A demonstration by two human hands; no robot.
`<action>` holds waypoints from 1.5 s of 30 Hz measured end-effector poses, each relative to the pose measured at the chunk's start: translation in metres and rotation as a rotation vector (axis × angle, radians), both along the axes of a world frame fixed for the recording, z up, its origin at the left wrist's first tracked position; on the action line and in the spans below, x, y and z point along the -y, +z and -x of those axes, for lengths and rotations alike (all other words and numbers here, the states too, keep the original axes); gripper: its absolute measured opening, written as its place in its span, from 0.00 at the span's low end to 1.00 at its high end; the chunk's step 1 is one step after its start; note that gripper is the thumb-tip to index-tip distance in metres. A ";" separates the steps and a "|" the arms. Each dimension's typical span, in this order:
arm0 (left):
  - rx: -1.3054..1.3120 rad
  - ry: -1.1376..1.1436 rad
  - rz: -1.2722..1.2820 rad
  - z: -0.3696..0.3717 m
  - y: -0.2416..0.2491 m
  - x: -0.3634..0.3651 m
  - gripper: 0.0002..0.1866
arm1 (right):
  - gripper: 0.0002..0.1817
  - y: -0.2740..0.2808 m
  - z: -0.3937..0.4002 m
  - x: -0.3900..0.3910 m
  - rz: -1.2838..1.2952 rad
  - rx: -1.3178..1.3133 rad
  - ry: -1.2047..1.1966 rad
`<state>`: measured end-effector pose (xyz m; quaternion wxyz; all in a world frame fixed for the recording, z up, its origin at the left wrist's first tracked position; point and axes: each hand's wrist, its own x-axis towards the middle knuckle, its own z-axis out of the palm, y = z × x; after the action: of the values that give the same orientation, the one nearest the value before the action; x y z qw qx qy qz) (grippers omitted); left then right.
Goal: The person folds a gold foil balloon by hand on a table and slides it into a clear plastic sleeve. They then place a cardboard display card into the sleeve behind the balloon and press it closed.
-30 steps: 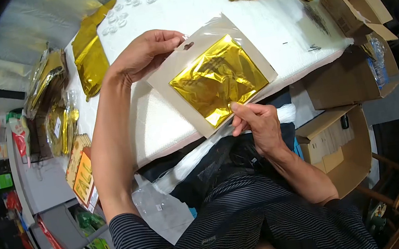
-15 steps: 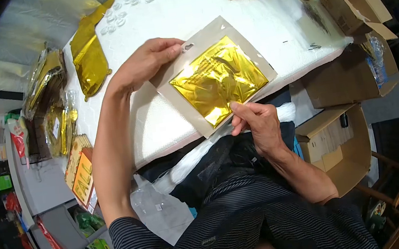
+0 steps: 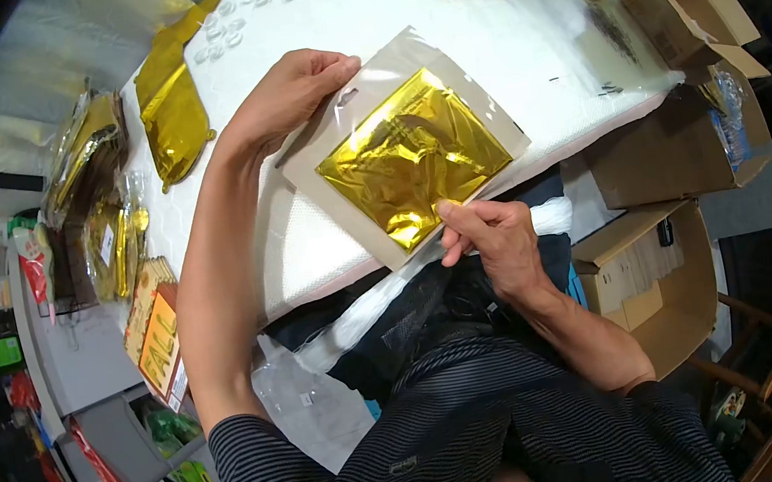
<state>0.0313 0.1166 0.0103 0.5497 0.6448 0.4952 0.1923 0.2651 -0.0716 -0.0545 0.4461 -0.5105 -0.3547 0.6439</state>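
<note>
Clear plastic pouch with folded gold foil (image 3: 406,155) held over the white table's (image 3: 513,19) near edge.
The left hand (image 3: 289,98) pinches the pouch's top corner by the hang hole; the right hand (image 3: 488,237) grips its bottom edge, apparently thumb on top. Flat gold foil pieces (image 3: 171,103) lie near the table's left edge.

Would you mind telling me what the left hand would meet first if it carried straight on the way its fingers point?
The left hand points right; past the packet it grips, probably bare table.

Shiny gold foil balloon (image 3: 410,162) in a clear packet with beige backing card (image 3: 323,166), white table (image 3: 437,39), dark pinstriped shirt (image 3: 488,423).
</note>
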 end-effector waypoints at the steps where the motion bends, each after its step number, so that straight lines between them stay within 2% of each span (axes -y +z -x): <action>1: 0.014 -0.011 0.039 -0.004 0.001 -0.001 0.24 | 0.18 0.001 0.001 0.000 -0.005 -0.003 0.007; 2: 0.015 -0.016 0.040 -0.007 0.000 0.000 0.24 | 0.17 0.001 0.001 0.000 -0.010 -0.005 0.011; 4: 0.044 0.155 0.045 -0.015 0.001 0.003 0.22 | 0.17 0.003 0.001 -0.001 -0.007 -0.035 -0.006; 5: 0.046 0.143 0.047 -0.014 0.002 0.002 0.22 | 0.17 0.004 0.000 -0.001 -0.005 -0.068 -0.019; 7: 0.005 -0.101 0.139 -0.008 0.005 -0.002 0.24 | 0.17 0.003 -0.002 -0.002 0.016 -0.065 -0.021; 9: -0.024 -0.097 0.135 -0.016 -0.002 0.006 0.23 | 0.17 0.001 -0.004 -0.001 0.039 -0.062 -0.017; 11: 0.184 -0.079 0.210 -0.016 -0.009 0.010 0.22 | 0.18 -0.001 -0.005 0.001 0.068 -0.036 0.016; 16: 0.213 -0.119 0.286 -0.013 -0.021 0.005 0.22 | 0.16 -0.011 -0.019 0.015 0.054 -0.063 -0.003; 22: 0.208 -0.101 0.333 -0.014 -0.018 0.003 0.20 | 0.15 -0.024 -0.029 0.024 0.039 -0.110 -0.171; 24: 0.125 -0.162 0.357 -0.009 -0.021 -0.006 0.21 | 0.16 -0.021 -0.027 0.022 0.048 -0.147 -0.195; 27: 0.138 -0.155 0.350 -0.010 -0.026 -0.007 0.21 | 0.15 -0.020 -0.027 0.018 0.081 -0.190 -0.199; 29: 0.082 -0.169 0.327 -0.009 -0.024 -0.009 0.20 | 0.15 -0.028 -0.031 0.017 0.088 -0.235 -0.039; 30: 0.027 -0.184 0.302 -0.008 -0.023 -0.010 0.20 | 0.15 -0.031 -0.030 0.018 0.089 -0.234 -0.036; 34: 0.078 -0.169 0.308 -0.012 -0.013 -0.005 0.21 | 0.14 -0.026 -0.020 0.017 0.110 -0.213 -0.129; 36: -0.107 -0.243 0.246 -0.011 -0.002 -0.007 0.24 | 0.15 -0.025 -0.019 0.015 0.112 -0.241 -0.128; 37: -0.106 -0.240 0.249 -0.013 0.002 -0.006 0.24 | 0.15 -0.024 -0.017 0.014 0.143 -0.211 -0.081; 39: -0.307 -0.233 0.053 -0.018 0.007 -0.001 0.26 | 0.15 -0.022 -0.014 0.014 0.176 -0.182 -0.025; 40: -0.308 -0.226 0.053 -0.017 0.007 0.002 0.26 | 0.14 -0.022 -0.013 0.013 0.179 -0.169 -0.036; 42: -0.567 -0.060 -0.480 -0.016 0.007 0.010 0.28 | 0.14 -0.021 -0.011 0.011 0.184 -0.159 -0.039; 43: -0.702 0.044 -0.541 -0.024 0.018 0.028 0.29 | 0.14 -0.021 -0.012 0.011 0.193 -0.147 -0.025; 45: -0.732 -0.039 -1.124 -0.024 0.013 0.060 0.31 | 0.13 -0.017 -0.012 0.012 0.202 -0.138 -0.013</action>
<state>0.0553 0.0568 0.0236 -0.0699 0.8655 0.4622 0.1798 0.2774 -0.0838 -0.0713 0.4199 -0.5097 -0.2533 0.7069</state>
